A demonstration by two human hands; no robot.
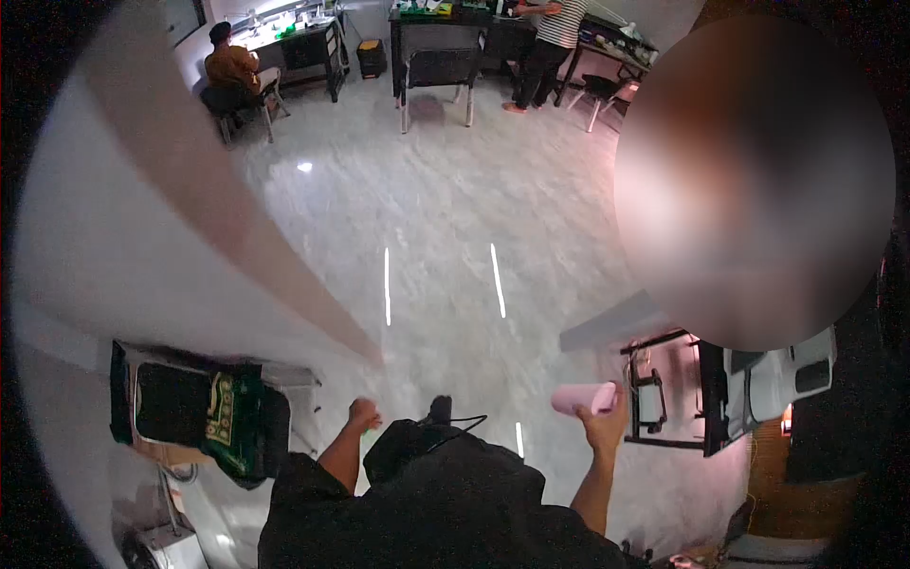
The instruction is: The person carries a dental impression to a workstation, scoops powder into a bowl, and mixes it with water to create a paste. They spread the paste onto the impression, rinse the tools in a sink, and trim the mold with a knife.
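My right hand (603, 422) is closed round a pink cylinder (574, 399), which lies on its side in the grip, out to the right of my body. It looks like a cup or tumbler, but its exact kind cannot be made out. My left hand (363, 415) hangs low in front of me with the fingers curled. A speck of green shows just under it; whether the hand holds something is too small to tell. Below both hands is the grey marbled floor (436, 199).
On the left stands a chair draped with dark green cloth (223, 408). A black-framed stand (668, 394) and white chair (777, 384) are at right. Far off, a seated person (235, 64) and a standing person (557, 38) are at workbenches, near a chair (441, 68). A blurred patch hides the upper right.
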